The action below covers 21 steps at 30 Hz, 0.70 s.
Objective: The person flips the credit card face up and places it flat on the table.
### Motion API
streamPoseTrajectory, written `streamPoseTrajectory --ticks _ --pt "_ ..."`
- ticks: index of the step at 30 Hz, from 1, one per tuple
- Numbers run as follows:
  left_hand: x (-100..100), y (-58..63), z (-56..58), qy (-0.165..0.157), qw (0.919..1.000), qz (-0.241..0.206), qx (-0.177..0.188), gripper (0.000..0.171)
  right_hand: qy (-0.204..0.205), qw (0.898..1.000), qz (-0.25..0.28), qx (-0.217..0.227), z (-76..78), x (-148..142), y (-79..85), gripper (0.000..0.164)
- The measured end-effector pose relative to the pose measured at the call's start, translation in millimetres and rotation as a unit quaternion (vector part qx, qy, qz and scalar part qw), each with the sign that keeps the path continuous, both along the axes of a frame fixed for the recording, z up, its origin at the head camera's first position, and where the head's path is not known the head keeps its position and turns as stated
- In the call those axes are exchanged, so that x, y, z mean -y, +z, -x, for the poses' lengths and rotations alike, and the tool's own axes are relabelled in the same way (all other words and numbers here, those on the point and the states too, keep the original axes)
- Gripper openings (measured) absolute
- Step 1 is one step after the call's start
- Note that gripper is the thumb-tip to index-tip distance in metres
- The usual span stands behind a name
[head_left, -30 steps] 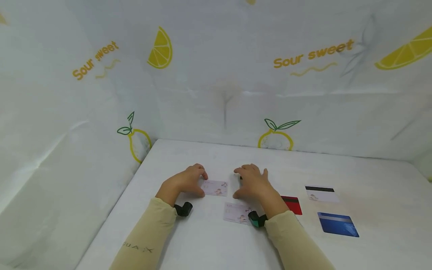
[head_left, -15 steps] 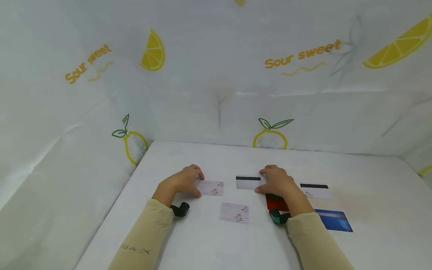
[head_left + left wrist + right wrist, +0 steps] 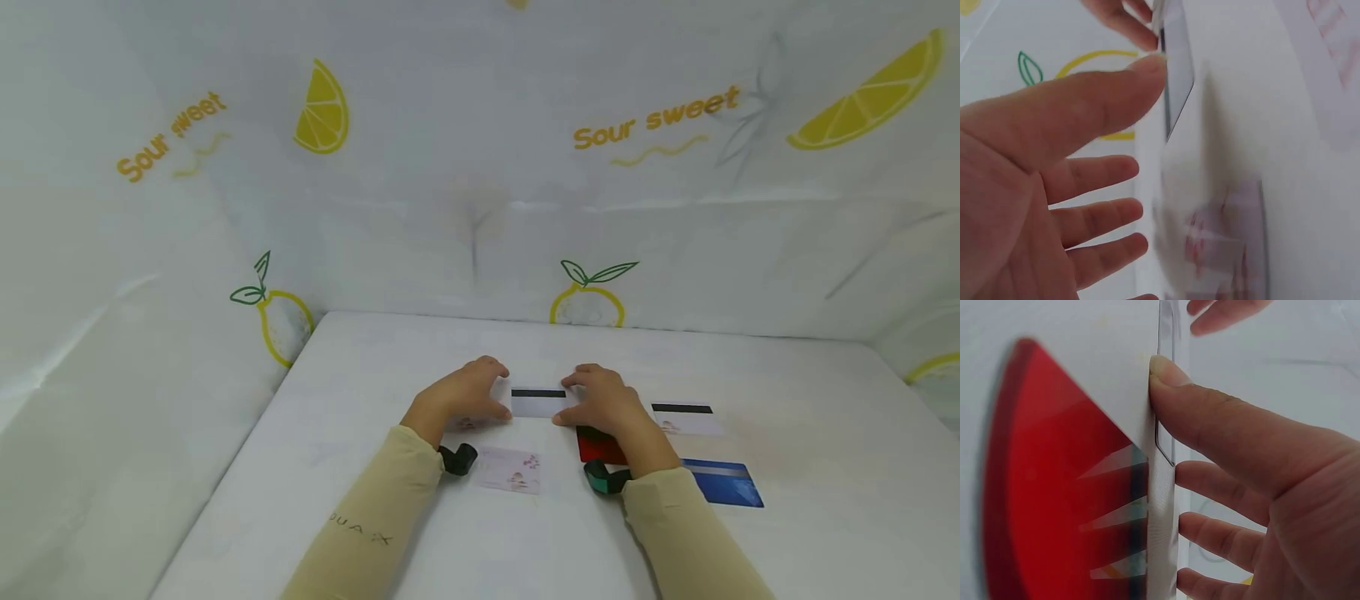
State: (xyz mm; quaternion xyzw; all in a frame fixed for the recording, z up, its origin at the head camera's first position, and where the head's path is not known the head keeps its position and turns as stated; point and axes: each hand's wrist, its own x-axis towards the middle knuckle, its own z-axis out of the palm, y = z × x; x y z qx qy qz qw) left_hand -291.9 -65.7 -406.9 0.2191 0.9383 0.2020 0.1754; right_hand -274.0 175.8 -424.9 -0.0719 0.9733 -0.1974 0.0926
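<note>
A white card with a black stripe (image 3: 538, 404) lies flat on the table between both hands. My left hand (image 3: 468, 392) is at its left end, thumb and fingers spread apart; in the left wrist view the thumb tip overlaps the card's edge. At the right end, my right hand (image 3: 606, 402) has its thumb at the near edge and fingertips beyond the far edge. The right wrist view shows these fingers (image 3: 1222, 487) nearly straight. A pale pink printed card (image 3: 467, 423) is partly hidden under the left hand, and a red card (image 3: 600, 447) lies partly under the right.
A second pink printed card (image 3: 510, 471) lies nearer, by the left wrist's black camera strap (image 3: 459, 459). To the right are another striped white card (image 3: 686, 419) and a blue card (image 3: 726, 483). A lemon-patterned white sheet (image 3: 420, 250) hangs behind the table (image 3: 300, 500).
My right hand has moved right, uncovering the striped white card and settling at its right end. My left hand has left the pink card's left end and moved right to the striped card.
</note>
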Motion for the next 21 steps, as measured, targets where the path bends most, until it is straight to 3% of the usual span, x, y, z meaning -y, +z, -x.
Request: streamPoseTrajectory --ticks 5,9,21 --pt "-20 -5.3 2.1 0.018 0.9989 0.041 -0.016 0.064 -0.009 1.0 0.002 -0.001 0.6 0 -0.2 0.06" --pt "-25 -7.1 1.5 0.022 0.9969 0.062 -0.041 0.055 -0.015 1.0 0.003 0.002 0.8 2 -0.1 0.059" --pt "-28 -12.4 0.3 0.028 0.9964 0.058 -0.055 0.042 -0.016 1.0 0.007 0.0 1.9 2 -0.6 0.056"
